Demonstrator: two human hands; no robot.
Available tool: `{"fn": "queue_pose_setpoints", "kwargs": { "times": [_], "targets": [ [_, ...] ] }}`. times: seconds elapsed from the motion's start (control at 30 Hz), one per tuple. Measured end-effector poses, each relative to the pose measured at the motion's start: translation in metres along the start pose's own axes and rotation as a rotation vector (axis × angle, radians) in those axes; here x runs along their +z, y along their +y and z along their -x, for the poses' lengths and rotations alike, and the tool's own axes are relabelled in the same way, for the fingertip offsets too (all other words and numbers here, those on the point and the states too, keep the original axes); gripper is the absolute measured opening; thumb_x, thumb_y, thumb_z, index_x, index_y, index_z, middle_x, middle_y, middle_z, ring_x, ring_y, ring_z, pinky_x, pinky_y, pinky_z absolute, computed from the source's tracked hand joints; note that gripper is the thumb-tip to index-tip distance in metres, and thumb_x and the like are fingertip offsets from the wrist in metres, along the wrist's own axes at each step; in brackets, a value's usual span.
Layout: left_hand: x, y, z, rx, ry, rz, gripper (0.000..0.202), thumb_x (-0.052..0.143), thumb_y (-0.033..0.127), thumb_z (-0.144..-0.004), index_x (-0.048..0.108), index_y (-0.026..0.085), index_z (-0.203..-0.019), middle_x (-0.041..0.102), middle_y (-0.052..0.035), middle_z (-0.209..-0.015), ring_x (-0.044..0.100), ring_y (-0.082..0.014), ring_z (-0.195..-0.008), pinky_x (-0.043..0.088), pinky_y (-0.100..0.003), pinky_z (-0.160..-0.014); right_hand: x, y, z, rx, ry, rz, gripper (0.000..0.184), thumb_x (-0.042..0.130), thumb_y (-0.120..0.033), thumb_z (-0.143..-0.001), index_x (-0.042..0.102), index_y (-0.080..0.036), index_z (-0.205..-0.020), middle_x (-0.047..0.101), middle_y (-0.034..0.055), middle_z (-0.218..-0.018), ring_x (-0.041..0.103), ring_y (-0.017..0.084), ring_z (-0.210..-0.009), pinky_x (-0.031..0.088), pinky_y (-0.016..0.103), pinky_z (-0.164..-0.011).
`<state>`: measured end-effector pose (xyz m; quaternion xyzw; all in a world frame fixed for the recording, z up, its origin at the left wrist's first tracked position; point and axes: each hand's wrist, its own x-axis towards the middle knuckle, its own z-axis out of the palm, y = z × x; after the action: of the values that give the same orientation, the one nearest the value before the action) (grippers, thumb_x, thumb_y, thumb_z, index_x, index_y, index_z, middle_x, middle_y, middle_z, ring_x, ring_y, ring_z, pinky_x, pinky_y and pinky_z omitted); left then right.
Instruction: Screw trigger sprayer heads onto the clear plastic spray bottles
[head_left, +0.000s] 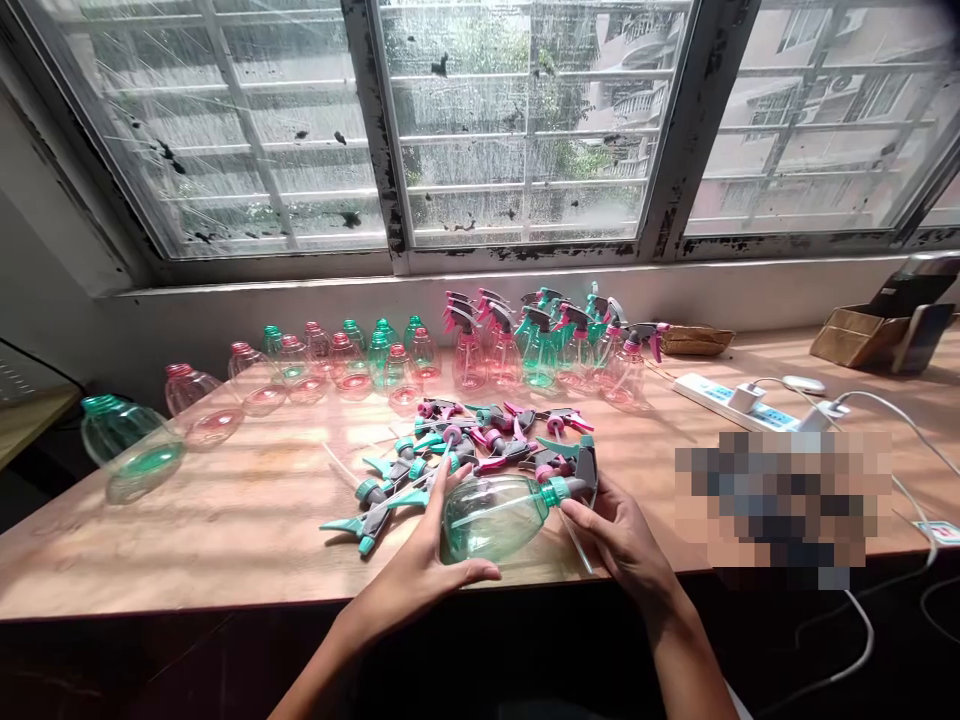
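Note:
A clear green spray bottle (495, 515) lies on its side in the air near the table's front edge, its neck pointing right. My left hand (439, 545) is wrapped round the bottle's base end. At the neck, the fingers of my right hand (619, 530) are closed on the grey and green spray head (579, 475), which sits at the bottle's mouth; I cannot tell how tightly it is screwed. The dip tube shows inside the bottle. Just behind lies a heap of loose pink, green and grey spray heads (491, 440) with thin tubes.
Headless pink and green bottles (349, 365) stand at the back left, with a green one (135, 450) at the left edge. Several bottles with spray heads (536, 350) stand by the wall. A power strip (735, 400), cables, a cardboard holder (862, 335) and a blurred patch are on the right.

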<state>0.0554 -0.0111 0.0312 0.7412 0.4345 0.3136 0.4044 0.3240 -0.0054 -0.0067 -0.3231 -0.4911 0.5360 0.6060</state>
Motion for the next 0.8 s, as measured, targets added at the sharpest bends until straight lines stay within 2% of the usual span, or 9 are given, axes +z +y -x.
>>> {"fn": "queue_pose_setpoints", "kwargs": {
  "times": [0.13, 0.23, 0.33, 0.43, 0.5, 0.57, 0.67, 0.8],
  "targets": [
    [-0.006, 0.000, -0.003, -0.002, -0.010, -0.048, 0.117, 0.086, 0.041, -0.081, 0.004, 0.039, -0.164, 0.022, -0.0058, -0.172, 0.015, -0.0332, -0.159, 0.013, -0.051, -0.129, -0.001, 0.000, 0.001, 0.009, 0.011, 0.026, 0.039, 0.087, -0.041, -0.079, 0.075, -0.027, -0.113, 0.076, 0.0064, -0.110, 0.067, 0.027, -0.106, 0.046, 0.041, -0.105],
    [-0.004, -0.006, -0.005, 0.057, -0.009, -0.061, 0.117, 0.085, 0.039, -0.082, 0.002, 0.038, -0.165, 0.019, -0.0069, -0.173, 0.018, -0.0324, -0.158, 0.016, -0.049, -0.129, 0.000, -0.004, 0.003, 0.021, 0.050, 0.034, 0.041, 0.090, -0.045, -0.074, 0.077, -0.025, -0.106, 0.075, 0.0077, -0.112, 0.067, 0.028, -0.107, 0.049, 0.039, -0.100],
    [-0.003, -0.010, -0.005, 0.047, 0.000, -0.089, 0.122, 0.086, 0.037, -0.081, -0.002, 0.036, -0.165, 0.018, -0.0093, -0.173, 0.019, -0.0344, -0.158, 0.017, -0.050, -0.128, 0.001, -0.009, 0.004, 0.094, 0.068, 0.095, 0.045, 0.092, -0.048, -0.069, 0.078, -0.021, -0.102, 0.075, 0.0053, -0.091, 0.069, 0.026, -0.090, 0.053, 0.034, -0.081],
    [-0.004, -0.009, -0.004, 0.019, -0.005, -0.129, 0.122, 0.085, 0.038, -0.081, -0.004, 0.036, -0.165, 0.018, -0.0084, -0.173, 0.017, -0.0344, -0.158, 0.017, -0.050, -0.128, 0.004, -0.015, 0.005, 0.181, 0.027, 0.170, 0.048, 0.090, -0.055, -0.068, 0.077, -0.018, -0.096, 0.059, -0.0022, -0.062, 0.062, 0.021, -0.069, 0.049, 0.030, -0.062],
    [-0.004, -0.007, -0.002, 0.021, -0.017, -0.139, 0.120, 0.084, 0.038, -0.082, -0.003, 0.036, -0.165, 0.016, -0.0071, -0.174, 0.015, -0.0330, -0.159, 0.017, -0.047, -0.129, 0.006, -0.017, 0.006, 0.188, 0.027, 0.189, 0.048, 0.090, -0.056, -0.066, 0.076, -0.018, -0.092, 0.048, -0.0057, -0.054, 0.056, 0.020, -0.065, 0.045, 0.029, -0.059],
    [-0.004, -0.005, -0.001, 0.022, -0.020, -0.142, 0.118, 0.083, 0.038, -0.083, -0.002, 0.035, -0.165, 0.014, -0.0072, -0.174, 0.016, -0.0325, -0.159, 0.017, -0.047, -0.129, 0.008, -0.018, 0.006, 0.153, 0.064, 0.199, 0.047, 0.092, -0.055, -0.064, 0.075, -0.019, -0.089, 0.047, -0.0061, -0.054, 0.052, 0.018, -0.064, 0.043, 0.028, -0.059],
    [-0.003, -0.004, 0.000, 0.016, -0.028, -0.134, 0.115, 0.081, 0.039, -0.085, -0.001, 0.034, -0.165, 0.011, -0.0083, -0.174, 0.017, -0.0328, -0.159, 0.017, -0.048, -0.129, 0.008, -0.015, 0.007, 0.123, 0.097, 0.220, 0.044, 0.091, -0.053, -0.066, 0.074, -0.018, -0.087, 0.053, -0.0043, -0.061, 0.049, 0.015, -0.061, 0.041, 0.028, -0.058],
    [-0.004, -0.003, 0.000, 0.017, -0.046, -0.103, 0.117, 0.082, 0.037, -0.085, -0.003, 0.036, -0.165, 0.012, -0.0061, -0.174, 0.015, -0.0319, -0.159, 0.018, -0.047, -0.129, 0.005, -0.009, 0.008, 0.147, 0.067, 0.202, 0.040, 0.089, -0.048, -0.073, 0.074, -0.018, -0.095, 0.052, -0.0060, -0.060, 0.045, 0.012, -0.055, 0.040, 0.026, -0.055]
  ]
}}
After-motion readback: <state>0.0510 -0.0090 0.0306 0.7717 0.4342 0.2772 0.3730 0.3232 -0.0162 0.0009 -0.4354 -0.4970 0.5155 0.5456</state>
